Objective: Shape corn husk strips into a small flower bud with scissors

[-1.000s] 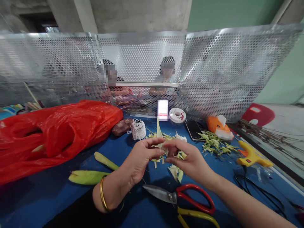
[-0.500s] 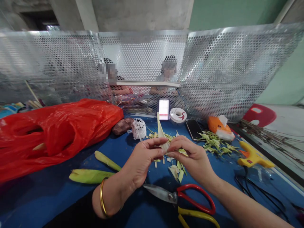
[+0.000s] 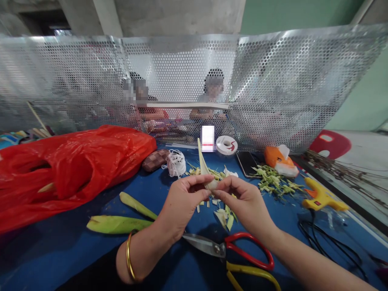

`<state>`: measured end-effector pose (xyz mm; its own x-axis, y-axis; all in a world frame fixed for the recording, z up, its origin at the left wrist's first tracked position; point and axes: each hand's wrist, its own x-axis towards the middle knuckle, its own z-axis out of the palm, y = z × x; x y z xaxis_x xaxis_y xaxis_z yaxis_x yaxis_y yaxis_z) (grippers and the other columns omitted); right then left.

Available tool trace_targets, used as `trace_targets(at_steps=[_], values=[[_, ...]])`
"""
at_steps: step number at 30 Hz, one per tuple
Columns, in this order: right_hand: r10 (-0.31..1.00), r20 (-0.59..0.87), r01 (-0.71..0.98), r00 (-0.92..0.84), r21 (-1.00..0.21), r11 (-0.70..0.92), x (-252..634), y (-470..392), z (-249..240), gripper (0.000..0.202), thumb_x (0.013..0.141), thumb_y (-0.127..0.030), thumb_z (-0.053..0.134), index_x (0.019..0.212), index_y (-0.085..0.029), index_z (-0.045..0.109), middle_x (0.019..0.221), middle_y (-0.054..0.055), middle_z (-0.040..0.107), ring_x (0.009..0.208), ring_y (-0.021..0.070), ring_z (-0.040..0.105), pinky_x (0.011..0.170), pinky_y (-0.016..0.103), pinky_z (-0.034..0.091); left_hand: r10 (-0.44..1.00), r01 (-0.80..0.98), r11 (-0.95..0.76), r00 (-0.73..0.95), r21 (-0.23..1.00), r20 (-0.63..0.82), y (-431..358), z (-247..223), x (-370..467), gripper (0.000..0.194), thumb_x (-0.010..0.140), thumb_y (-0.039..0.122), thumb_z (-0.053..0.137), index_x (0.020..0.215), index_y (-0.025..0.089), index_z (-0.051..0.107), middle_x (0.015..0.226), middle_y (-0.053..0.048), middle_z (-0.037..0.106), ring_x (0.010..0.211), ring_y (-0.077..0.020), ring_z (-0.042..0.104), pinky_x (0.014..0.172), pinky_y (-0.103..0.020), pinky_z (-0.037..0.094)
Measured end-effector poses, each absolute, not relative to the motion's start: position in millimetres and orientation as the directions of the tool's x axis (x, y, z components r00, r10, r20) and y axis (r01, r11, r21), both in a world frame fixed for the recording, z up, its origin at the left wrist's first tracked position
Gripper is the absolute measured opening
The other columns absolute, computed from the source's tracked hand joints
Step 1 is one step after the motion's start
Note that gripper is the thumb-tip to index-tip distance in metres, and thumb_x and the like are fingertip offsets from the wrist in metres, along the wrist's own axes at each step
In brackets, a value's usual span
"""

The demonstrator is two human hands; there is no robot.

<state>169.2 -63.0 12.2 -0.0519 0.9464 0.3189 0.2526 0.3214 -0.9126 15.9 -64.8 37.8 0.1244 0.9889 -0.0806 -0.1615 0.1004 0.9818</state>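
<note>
Between my two hands is a pale green-white strip of husk-like leaf (image 3: 203, 163), its long narrow tip pointing away from me. My left hand (image 3: 184, 202), with a gold bangle at the wrist, pinches its near end between thumb and fingers. My right hand (image 3: 242, 198) pinches the same end from the other side, fingertips close to the left ones. Below the hands lie scissors (image 3: 218, 248) with one red and one yellow handle. Two green husk leaves (image 3: 117, 224) rest left of my left wrist. Leaf scraps (image 3: 222, 216) are scattered beneath and beyond my hands.
A red plastic bag (image 3: 100, 161) covers the left side. Farther back are a checkered pouch (image 3: 155, 160), white string (image 3: 176, 163), a ribbon roll (image 3: 226, 144), a phone (image 3: 246, 163) and an orange tissue pack (image 3: 280, 159). A yellow glue gun (image 3: 324, 198) with black cord lies right. Perforated sheeting stands behind.
Both hands stay pinched on the leaf strip. The fingers have shifted slightly at its near end, which looks more folded over now. The whole view has moved a little.
</note>
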Motion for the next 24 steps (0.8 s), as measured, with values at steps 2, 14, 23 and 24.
trace_targets(at_steps=[2, 14, 23, 24], values=[[0.946, 0.321, 0.249, -0.047, -0.913, 0.322, 169.0, -63.1, 12.3, 0.014, 0.076, -0.03, 0.066, 0.068, -0.019, 0.062, 0.062, 0.0, 0.062, 0.059, 0.0133, 0.055, 0.056, 0.027, 0.044, 0.989, -0.144, 0.09, 0.133, 0.985, -0.071, -65.3, 37.4, 16.2, 0.033, 0.064, 0.009, 0.069, 0.096, 0.016, 0.074, 0.086, -0.004, 0.075, 0.076, -0.014, 0.062, 0.071, -0.025, 0.046], [0.983, 0.171, -0.091, -0.07, -0.982, 0.164, 169.4, -62.1, 12.8, 0.021, 0.067, -0.025, 0.074, 0.074, -0.02, 0.055, 0.056, -0.004, 0.061, 0.052, 0.0115, 0.059, 0.054, 0.025, 0.05, 0.982, -0.134, 0.093, 0.179, 0.987, -0.069, -59.5, 30.9, 14.6, 0.029, 0.065, 0.013, 0.076, 0.093, 0.018, 0.076, 0.078, -0.002, 0.073, 0.068, -0.0131, 0.061, 0.067, -0.025, 0.048], [0.968, 0.238, -0.053, -0.082, -0.971, 0.234, 170.0, -62.2, 11.4, 0.021, 0.072, -0.026, 0.074, 0.078, -0.02, 0.055, 0.058, -0.006, 0.06, 0.051, 0.0111, 0.058, 0.053, 0.024, 0.049, 0.968, -0.238, 0.183, 0.213, 0.954, -0.132, -58.6, 34.5, 10.2, 0.029, 0.065, 0.013, 0.078, 0.093, 0.016, 0.076, 0.083, -0.005, 0.074, 0.071, -0.0118, 0.062, 0.065, -0.022, 0.048], [0.949, 0.306, 0.017, -0.071, -0.951, 0.308, 170.7, -62.4, 10.1, 0.019, 0.073, -0.025, 0.073, 0.081, -0.021, 0.056, 0.061, -0.005, 0.061, 0.052, 0.0114, 0.057, 0.053, 0.025, 0.049, 0.964, -0.249, 0.207, 0.217, 0.946, -0.154, -58.8, 35.4, 9.8, 0.029, 0.064, 0.014, 0.078, 0.093, 0.015, 0.076, 0.084, -0.005, 0.073, 0.07, -0.0119, 0.062, 0.065, -0.022, 0.048]])
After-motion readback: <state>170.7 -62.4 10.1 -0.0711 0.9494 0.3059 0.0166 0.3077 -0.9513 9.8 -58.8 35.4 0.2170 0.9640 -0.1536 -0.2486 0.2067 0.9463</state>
